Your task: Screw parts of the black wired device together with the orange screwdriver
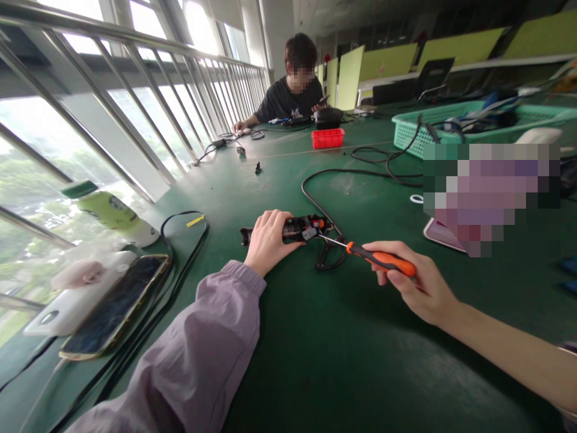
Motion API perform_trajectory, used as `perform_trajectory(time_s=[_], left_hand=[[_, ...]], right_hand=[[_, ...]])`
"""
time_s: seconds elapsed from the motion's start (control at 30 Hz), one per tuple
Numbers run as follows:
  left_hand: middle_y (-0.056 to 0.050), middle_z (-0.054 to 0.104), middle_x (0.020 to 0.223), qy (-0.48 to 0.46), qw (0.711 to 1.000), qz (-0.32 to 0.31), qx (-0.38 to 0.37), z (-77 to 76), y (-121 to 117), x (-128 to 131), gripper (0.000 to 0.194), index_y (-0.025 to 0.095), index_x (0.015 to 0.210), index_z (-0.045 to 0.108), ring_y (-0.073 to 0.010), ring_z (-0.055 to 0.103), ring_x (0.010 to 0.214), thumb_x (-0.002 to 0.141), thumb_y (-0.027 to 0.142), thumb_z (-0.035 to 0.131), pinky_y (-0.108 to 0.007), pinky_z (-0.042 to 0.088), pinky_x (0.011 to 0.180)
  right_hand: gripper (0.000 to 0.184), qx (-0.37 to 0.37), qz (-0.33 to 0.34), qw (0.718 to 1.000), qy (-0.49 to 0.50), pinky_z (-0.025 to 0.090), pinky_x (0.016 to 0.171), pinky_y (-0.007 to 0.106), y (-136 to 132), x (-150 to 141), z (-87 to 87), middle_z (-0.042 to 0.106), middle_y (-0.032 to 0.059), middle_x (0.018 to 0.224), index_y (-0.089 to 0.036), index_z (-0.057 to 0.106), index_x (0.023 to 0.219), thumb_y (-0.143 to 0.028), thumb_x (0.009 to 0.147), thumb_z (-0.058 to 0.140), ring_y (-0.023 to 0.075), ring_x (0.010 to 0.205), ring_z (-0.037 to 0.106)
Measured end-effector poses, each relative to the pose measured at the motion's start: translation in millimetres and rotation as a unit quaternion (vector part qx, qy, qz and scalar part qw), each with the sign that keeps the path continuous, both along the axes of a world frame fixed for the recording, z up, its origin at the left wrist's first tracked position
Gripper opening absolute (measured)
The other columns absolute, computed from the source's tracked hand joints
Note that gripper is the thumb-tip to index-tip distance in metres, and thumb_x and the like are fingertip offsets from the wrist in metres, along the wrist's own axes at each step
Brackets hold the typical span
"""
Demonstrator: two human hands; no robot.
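My left hand [269, 240] is wrapped over a long black device [295, 228] lying on the green table [324, 337]. The device's right end is opened up, with red parts and thin wires showing inside. In my right hand [417, 282] is an orange and black screwdriver [383, 260], its metal shaft pointing left. The screwdriver's tip is at the device's exposed end; whether it touches a screw or a wire I cannot make out. A black power cord [311, 174] runs away from near that end, and a black loop-shaped part [331, 261] lies just below it.
On the left stand a phone [119, 307], a white case-like object [85, 294], a bottle [112, 210] and black cables [198, 231] beside a metal railing. A red basket [328, 139] and a green basket [408, 135] are farther back. Another person [293, 90] sits across the table.
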State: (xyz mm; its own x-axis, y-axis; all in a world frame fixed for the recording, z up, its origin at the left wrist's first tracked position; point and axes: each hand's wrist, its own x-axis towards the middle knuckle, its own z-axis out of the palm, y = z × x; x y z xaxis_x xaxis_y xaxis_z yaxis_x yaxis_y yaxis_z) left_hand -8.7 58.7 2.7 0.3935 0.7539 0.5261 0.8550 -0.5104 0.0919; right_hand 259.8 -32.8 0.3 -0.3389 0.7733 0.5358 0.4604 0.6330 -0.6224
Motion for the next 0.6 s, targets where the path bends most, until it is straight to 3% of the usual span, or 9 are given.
perform_trajectory(time_s=[0.2,0.3,0.4,0.5,0.6], left_hand=[[-0.003,0.056,0.101,0.008,1.0,-0.014,-0.026,-0.4,-0.2,0.0,0.052,0.022,0.111,0.047,-0.0203,0.058,0.089,0.069,0.044,0.069,-0.032,0.046,0.077],[-0.003,0.055,0.105,0.016,0.999,-0.03,-0.033,-0.5,-0.6,-0.6,0.052,0.023,0.117,0.045,-0.0195,0.059,0.09,0.073,0.043,0.065,-0.03,0.047,0.073],[-0.004,0.055,0.107,0.027,0.999,-0.036,-0.03,-0.1,-1.4,-0.8,0.052,0.022,0.118,0.046,-0.0196,0.059,0.091,0.075,0.044,0.063,-0.03,0.047,0.073],[-0.004,0.055,0.108,0.028,0.999,-0.036,-0.029,0.3,-1.8,-0.9,0.052,0.023,0.119,0.046,-0.0201,0.059,0.092,0.075,0.044,0.064,-0.03,0.048,0.075],[-0.005,0.055,0.109,0.031,0.999,-0.037,-0.025,0.0,-2.0,-0.6,0.052,0.022,0.119,0.045,-0.0208,0.059,0.095,0.076,0.044,0.064,-0.031,0.048,0.077]], right_hand=[[0.032,0.1,-0.06,0.992,-0.039,0.049,0.059,0.024,-2.3,-4.1,0.6,0.065,0.002,0.088,-0.023,0.051,0.112,-0.018,0.08,0.052,0.0127,0.066,0.062],[0.044,0.135,-0.093,0.986,-0.016,0.052,0.064,0.026,-1.6,-6.0,-1.7,0.064,0.0028,0.086,-0.024,0.046,0.117,-0.016,0.074,0.057,0.0168,0.073,0.065],[0.042,0.148,-0.121,0.982,-0.009,0.054,0.067,0.029,-0.8,-6.2,-2.5,0.064,0.0059,0.093,-0.025,0.046,0.113,-0.017,0.074,0.058,0.0185,0.077,0.065],[0.032,0.115,-0.12,0.986,0.004,0.053,0.064,0.028,-0.9,-5.1,-1.9,0.065,0.004,0.086,-0.025,0.048,0.108,-0.019,0.078,0.057,0.017,0.071,0.065],[0.017,0.015,-0.085,0.996,0.006,0.046,0.05,0.024,-0.9,-3.0,-1.6,0.061,-0.0023,0.065,-0.023,0.052,0.102,-0.026,0.085,0.05,0.0116,0.051,0.058]])
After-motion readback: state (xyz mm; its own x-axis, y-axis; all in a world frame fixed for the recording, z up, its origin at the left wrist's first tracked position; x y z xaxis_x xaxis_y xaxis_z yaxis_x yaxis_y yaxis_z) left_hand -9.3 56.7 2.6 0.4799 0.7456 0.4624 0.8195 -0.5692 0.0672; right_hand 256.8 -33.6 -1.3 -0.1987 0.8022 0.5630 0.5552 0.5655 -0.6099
